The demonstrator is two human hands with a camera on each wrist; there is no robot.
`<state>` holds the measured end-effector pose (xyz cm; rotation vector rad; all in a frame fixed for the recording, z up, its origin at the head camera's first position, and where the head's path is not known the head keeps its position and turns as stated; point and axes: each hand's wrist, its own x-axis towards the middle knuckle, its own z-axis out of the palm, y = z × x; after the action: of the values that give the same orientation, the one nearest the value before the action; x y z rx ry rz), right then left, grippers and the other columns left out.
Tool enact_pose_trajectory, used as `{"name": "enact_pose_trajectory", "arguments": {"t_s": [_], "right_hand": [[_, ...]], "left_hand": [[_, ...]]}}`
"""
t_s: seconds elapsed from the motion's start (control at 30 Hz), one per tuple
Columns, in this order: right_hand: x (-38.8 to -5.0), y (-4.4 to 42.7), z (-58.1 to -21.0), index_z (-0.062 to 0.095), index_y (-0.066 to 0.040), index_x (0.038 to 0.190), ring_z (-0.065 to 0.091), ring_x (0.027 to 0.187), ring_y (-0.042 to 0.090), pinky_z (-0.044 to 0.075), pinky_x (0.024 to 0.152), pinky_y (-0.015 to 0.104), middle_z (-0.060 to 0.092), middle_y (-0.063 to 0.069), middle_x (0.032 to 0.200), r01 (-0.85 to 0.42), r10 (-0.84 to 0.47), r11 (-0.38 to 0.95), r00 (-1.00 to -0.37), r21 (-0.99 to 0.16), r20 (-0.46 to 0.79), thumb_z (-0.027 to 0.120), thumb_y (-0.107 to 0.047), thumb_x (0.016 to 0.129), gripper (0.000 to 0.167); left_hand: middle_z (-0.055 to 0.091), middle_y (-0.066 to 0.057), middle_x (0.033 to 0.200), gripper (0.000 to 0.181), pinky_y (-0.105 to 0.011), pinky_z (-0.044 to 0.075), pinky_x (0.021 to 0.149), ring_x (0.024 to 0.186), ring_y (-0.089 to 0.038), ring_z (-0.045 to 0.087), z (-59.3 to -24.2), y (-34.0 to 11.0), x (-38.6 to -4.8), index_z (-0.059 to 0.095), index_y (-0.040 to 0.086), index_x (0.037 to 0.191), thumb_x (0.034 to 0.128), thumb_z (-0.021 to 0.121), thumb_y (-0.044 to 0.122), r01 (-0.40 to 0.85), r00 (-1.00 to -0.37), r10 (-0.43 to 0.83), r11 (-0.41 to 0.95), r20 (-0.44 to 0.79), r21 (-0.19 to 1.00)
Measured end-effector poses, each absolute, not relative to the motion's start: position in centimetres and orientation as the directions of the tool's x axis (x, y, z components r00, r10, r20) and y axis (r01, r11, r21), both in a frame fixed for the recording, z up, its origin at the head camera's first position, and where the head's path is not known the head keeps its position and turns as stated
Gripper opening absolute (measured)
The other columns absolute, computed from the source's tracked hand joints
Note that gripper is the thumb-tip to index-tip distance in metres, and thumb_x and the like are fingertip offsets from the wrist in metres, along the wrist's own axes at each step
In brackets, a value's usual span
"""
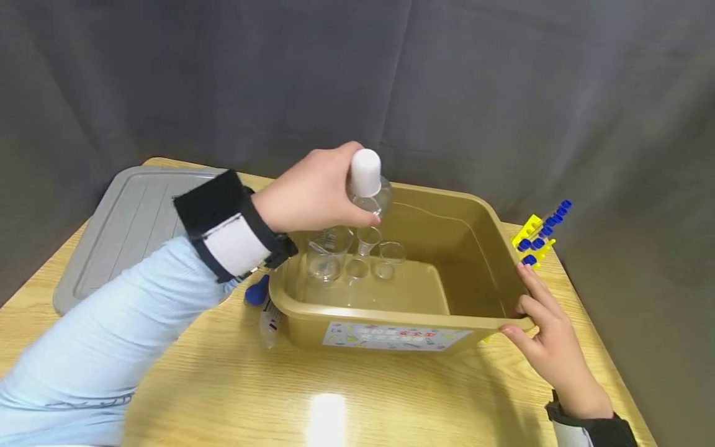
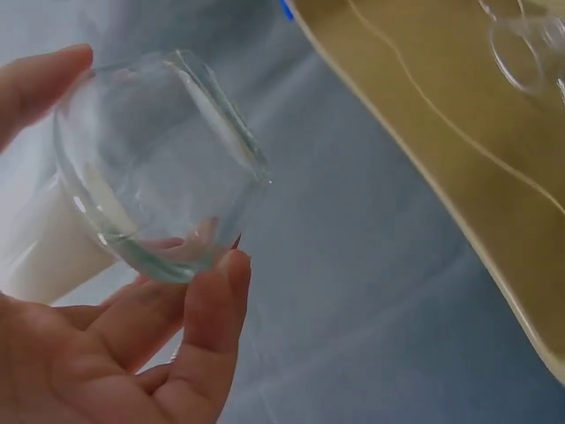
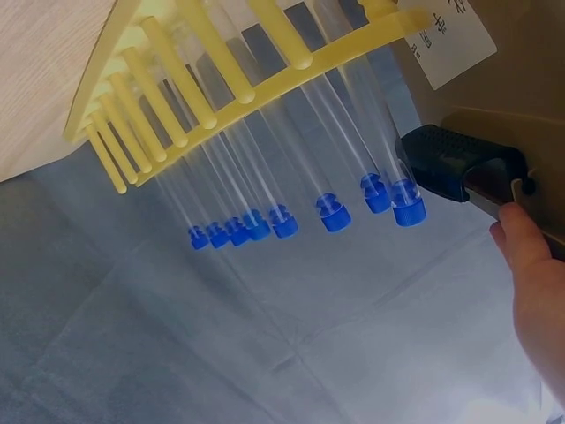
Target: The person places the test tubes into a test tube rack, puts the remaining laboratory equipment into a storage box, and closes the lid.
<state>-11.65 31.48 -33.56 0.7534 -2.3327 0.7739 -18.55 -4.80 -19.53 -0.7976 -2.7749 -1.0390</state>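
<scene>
My left hand (image 1: pixel 313 189) grips a clear glass alcohol lamp (image 2: pixel 159 168) by its rounded body, above the left part of a tan plastic bin (image 1: pixel 380 316). The lamp's white cap (image 1: pixel 366 172) points up toward the head camera. My right hand (image 1: pixel 553 338) holds the bin's front right corner, thumb at the front and fingers over the rim. In the right wrist view it is beside a dark green handle (image 3: pixel 459 163) on the bin's end. Inside the bin stand a glass beaker (image 1: pixel 326 264) and several smaller clear glass vessels (image 1: pixel 385 269), partly under the left hand.
A yellow rack (image 3: pixel 256 88) of blue-capped test tubes (image 3: pixel 333 212) stands right of the bin. A grey lid (image 1: pixel 112 242) lies to the left. Near the bin's left front corner are a blue rubber bulb (image 1: pixel 257 292) and a clear plastic bag (image 1: pixel 270 326). Dark curtain hangs behind.
</scene>
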Motion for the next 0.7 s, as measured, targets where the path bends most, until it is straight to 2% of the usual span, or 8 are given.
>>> {"name": "enact_pose_trajectory", "arguments": {"t_s": [0.1, 0.37, 0.7], "right_hand": [[-11.7, 31.3, -33.6, 0.050, -0.009, 0.070, 0.029, 0.139, 0.009, 0.021, 0.109, 0.012, 0.041, 0.006, 0.146, -0.642, -0.319, 0.679, -0.695, -0.356, 0.645, 0.057, -0.056, 0.082, 0.049], [-11.1, 30.5, -33.4, 0.048, -0.010, 0.069, 0.027, 0.140, 0.009, 0.019, 0.109, 0.010, 0.042, 0.026, 0.140, -0.617, -0.311, 0.695, -0.720, -0.368, 0.620, 0.056, -0.056, 0.082, 0.049], [-11.3, 28.8, -33.2, 0.049, -0.012, 0.070, 0.027, 0.141, 0.012, 0.018, 0.110, 0.012, 0.042, 0.025, 0.140, -0.631, -0.325, 0.684, -0.712, -0.366, 0.622, 0.052, -0.060, 0.081, 0.050]], "left_hand": [[0.063, -0.007, 0.100, 0.060, -0.030, 0.048, 0.079, 0.086, -0.019, 0.060, -19.5, -2.9, -18.9, 0.050, 0.003, 0.115, 0.0679, 0.079, 0.026, 0.532, -0.834, 0.508, 0.636, 0.217, 0.559], [0.063, -0.007, 0.106, 0.068, -0.028, 0.049, 0.081, 0.091, -0.017, 0.061, -20.2, 1.7, -20.3, 0.047, 0.003, 0.122, 0.0690, 0.080, 0.027, 0.564, -0.792, 0.600, 0.647, 0.114, 0.513], [0.062, -0.009, 0.116, 0.071, -0.027, 0.049, 0.085, 0.101, -0.021, 0.062, -23.7, 5.7, -22.8, 0.046, 0.001, 0.128, 0.0717, 0.079, 0.029, 0.552, -0.787, 0.617, 0.694, 0.013, 0.463]]}}
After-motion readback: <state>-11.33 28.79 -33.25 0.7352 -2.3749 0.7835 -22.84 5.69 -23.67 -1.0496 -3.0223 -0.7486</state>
